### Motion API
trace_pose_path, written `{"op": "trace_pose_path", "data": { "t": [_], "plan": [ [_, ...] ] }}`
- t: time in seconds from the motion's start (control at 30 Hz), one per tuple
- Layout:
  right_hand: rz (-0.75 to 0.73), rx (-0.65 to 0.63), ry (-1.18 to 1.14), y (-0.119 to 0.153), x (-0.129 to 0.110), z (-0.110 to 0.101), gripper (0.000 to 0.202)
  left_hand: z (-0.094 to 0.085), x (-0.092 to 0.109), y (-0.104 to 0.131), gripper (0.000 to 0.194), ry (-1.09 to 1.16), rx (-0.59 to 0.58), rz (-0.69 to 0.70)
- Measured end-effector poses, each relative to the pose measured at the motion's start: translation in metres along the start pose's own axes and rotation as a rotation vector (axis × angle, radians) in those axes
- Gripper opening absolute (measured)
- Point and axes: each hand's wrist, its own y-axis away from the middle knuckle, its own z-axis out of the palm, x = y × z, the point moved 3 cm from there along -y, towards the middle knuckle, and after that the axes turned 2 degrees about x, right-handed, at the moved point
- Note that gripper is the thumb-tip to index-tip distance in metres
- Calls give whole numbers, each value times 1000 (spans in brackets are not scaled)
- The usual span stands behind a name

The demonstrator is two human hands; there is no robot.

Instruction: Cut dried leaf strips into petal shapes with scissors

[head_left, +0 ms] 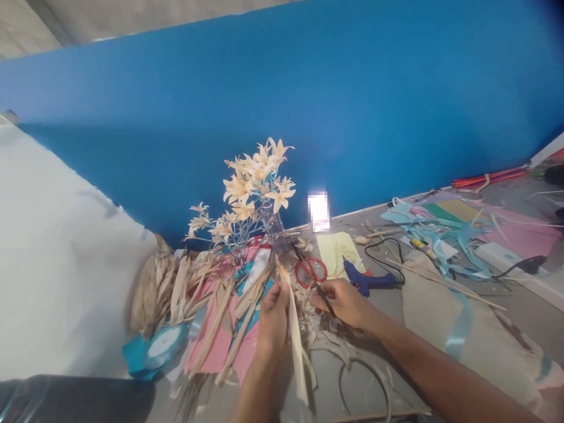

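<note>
My left hand [274,311] is closed on a long pale husk strip [296,346], which hangs down toward me from the fingers. To its right, my right hand [337,299] pinches a thin dark object whose full shape I cannot make out. Just beyond the hands lie red-handled scissors [311,272]. Cream-coloured flowers [255,176] stand in a clear vase [273,226] behind them. Dried husk strips [215,329] spread over pink sheets to the left of my left hand.
A blue glue gun [368,278] lies right of the scissors, near yellow paper [337,249]. Teal ribbon roll [161,348] at left; blue ribbons [467,252], a white power strip [506,258] and a beige cloth [445,317] at right. A blue wall [374,106] stands behind.
</note>
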Motion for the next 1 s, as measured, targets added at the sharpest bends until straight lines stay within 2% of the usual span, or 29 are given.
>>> {"op": "trace_pose_path", "data": {
  "t": [0.1,0.17,0.27,0.4,0.5,0.6,0.7,0.8,0.9,1.0],
  "plan": [
    [64,-214,-270,2,4,12,50,10,-9,11,36,159,-268,-172],
    [78,-330,-452,3,6,22,56,13,-13,17,33,237,-334,-217],
    [105,-348,-565,1,15,33,65,12,-18,19,30,351,-261,-223],
    [129,-360,-684,-3,25,38,63,10,-21,18,25,410,-142,-201],
    [119,-437,-741,-3,23,35,55,8,-19,17,25,399,-156,-195],
    [104,-507,-755,0,15,27,54,2,-13,14,26,399,-115,-176],
    [65,-438,-744,0,10,20,60,-5,-6,12,26,384,-65,-105],
    [82,-370,-733,-1,11,18,54,-3,-3,14,26,354,-89,-95],
    [113,-380,-731,-3,9,20,45,7,-3,17,30,328,-146,-131],
    [118,-368,-668,-7,2,18,46,16,-4,14,32,276,-179,-145]
  ]
}}
